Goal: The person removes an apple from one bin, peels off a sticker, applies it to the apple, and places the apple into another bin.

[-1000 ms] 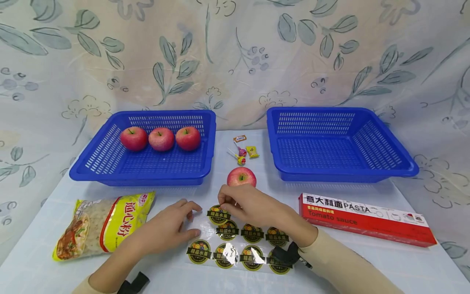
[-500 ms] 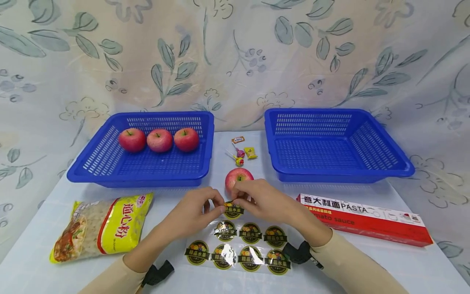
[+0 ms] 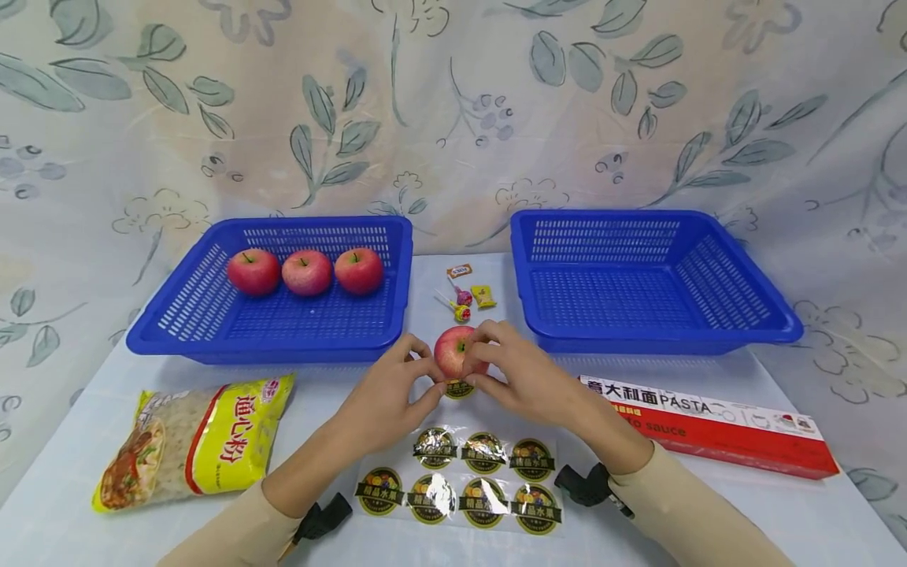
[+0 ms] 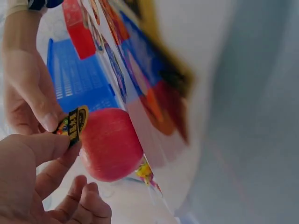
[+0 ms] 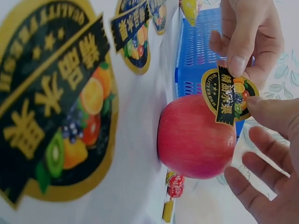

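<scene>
A red apple [image 3: 457, 350] sits on the table between two blue baskets. Both hands meet at its near side and pinch one round black-and-gold fruit sticker [image 3: 459, 388] between them. My left hand [image 3: 427, 379] holds the sticker's left edge with thumb and forefinger, and my right hand [image 3: 480, 368] holds the right edge. In the right wrist view the sticker [image 5: 229, 95] lies right against the apple [image 5: 196, 135]. The left wrist view shows the sticker [image 4: 74, 123] beside the apple [image 4: 110, 144]. The sticker sheet [image 3: 468, 476] with several more stickers lies in front of me.
The left blue basket [image 3: 212, 331] holds three red apples. A second blue basket [image 3: 744, 323] stands at the right. Small candies [image 3: 464, 295] lie between them. A red pasta box [image 3: 708, 429] lies right of the hands, a yellow noodle bag [image 3: 191, 437] left.
The right hand peeled one sticker off the sheet, the left hand joined it, and both carried the sticker away from me to the apple.
</scene>
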`<action>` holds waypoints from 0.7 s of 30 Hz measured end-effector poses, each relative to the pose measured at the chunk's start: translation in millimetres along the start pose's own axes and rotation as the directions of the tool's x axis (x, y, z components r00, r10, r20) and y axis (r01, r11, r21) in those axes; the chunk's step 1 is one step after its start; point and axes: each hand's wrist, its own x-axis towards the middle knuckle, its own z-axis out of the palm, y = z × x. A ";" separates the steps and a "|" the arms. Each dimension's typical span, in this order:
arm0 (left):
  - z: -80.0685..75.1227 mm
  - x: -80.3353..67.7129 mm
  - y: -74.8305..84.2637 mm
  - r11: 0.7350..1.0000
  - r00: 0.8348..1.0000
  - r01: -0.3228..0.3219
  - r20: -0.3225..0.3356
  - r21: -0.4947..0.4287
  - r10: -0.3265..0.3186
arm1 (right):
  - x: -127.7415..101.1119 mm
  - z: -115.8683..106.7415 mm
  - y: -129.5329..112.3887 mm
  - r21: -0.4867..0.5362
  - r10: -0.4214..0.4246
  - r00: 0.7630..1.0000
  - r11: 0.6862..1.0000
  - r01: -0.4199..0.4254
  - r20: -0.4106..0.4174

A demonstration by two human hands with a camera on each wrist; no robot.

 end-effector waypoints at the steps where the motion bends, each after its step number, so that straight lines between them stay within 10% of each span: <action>1: 0.2 1.0 0.2 1.000 1.000 0.001 -0.003 0.014 -0.001 | 0.7 0.5 0.7 -0.011 0.010 1.000 1.000 -0.010 -0.011; 21: 5.9 14.6 -0.8 0.991 0.998 -0.052 -0.012 0.121 0.054 | 5.4 4.5 10.3 -0.003 0.078 0.996 0.997 -0.079 -0.045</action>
